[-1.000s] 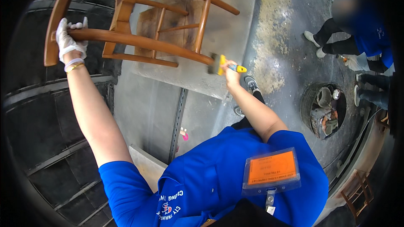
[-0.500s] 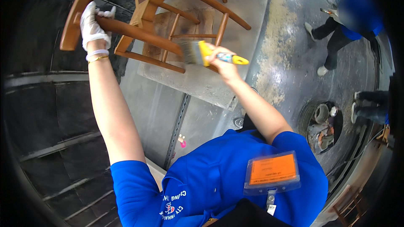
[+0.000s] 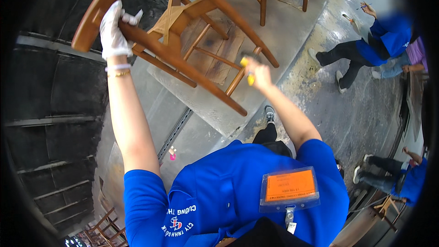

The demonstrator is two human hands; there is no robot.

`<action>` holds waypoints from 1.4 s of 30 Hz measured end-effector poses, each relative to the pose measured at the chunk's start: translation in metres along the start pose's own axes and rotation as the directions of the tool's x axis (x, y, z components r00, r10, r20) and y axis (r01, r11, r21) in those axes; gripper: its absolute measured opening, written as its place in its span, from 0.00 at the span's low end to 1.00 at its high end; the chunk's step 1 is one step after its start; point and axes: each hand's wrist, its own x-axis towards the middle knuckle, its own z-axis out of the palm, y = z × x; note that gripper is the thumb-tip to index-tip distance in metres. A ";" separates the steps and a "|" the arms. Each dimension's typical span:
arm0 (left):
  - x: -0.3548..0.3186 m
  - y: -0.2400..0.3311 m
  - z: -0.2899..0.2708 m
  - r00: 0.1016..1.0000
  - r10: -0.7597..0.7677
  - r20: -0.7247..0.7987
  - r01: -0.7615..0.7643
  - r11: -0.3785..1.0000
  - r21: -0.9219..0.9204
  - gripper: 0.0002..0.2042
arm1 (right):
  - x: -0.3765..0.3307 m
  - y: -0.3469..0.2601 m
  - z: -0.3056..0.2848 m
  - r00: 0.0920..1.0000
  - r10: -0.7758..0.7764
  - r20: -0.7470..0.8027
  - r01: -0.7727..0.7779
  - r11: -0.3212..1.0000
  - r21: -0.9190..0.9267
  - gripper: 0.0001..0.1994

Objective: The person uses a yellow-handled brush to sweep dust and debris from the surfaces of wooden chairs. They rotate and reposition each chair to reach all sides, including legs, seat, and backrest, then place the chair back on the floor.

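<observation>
A brown wooden chair is tilted in front of me, its long legs slanting toward the right. My left hand, in a white glove, is wrapped round the chair frame near the joint with a curved top piece. In my bare right hand is a paintbrush with a yellow handle. Its dark bristles are by the far leg, near where a rung meets it; I cannot tell whether they touch the wood. My right fingers partly cover the brush.
Another wooden chair stands beyond, on the grey floor sheet. Stained cardboard lies under the held chair. To the right, a person in blue holds a brush; another person is lower right. Dark panels line the left.
My right hand has carried the brush from the near leg across to the far leg and rung, turning it. The left hand keeps its hold on the chair. My view has shifted.
</observation>
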 end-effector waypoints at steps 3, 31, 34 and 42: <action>-0.002 -0.006 0.011 0.997 0.063 0.046 -0.063 0.998 0.014 0.12 | -0.022 -0.010 0.002 0.941 -0.130 0.312 -0.135 0.701 0.701 0.09; 0.048 -0.195 0.302 0.872 0.451 -0.189 -0.167 0.638 0.752 0.19 | -0.065 0.321 -0.116 0.492 0.837 0.239 -0.522 0.064 0.851 0.09; 0.067 -0.203 0.320 0.884 0.453 -0.115 -0.249 0.666 0.703 0.22 | -0.052 0.315 -0.107 0.527 0.822 0.216 -0.469 0.069 0.880 0.10; -0.008 -0.166 0.200 0.993 0.075 0.087 -0.095 0.110 0.989 0.36 | -0.008 0.277 -0.091 0.587 0.765 0.265 -0.367 -0.040 0.929 0.11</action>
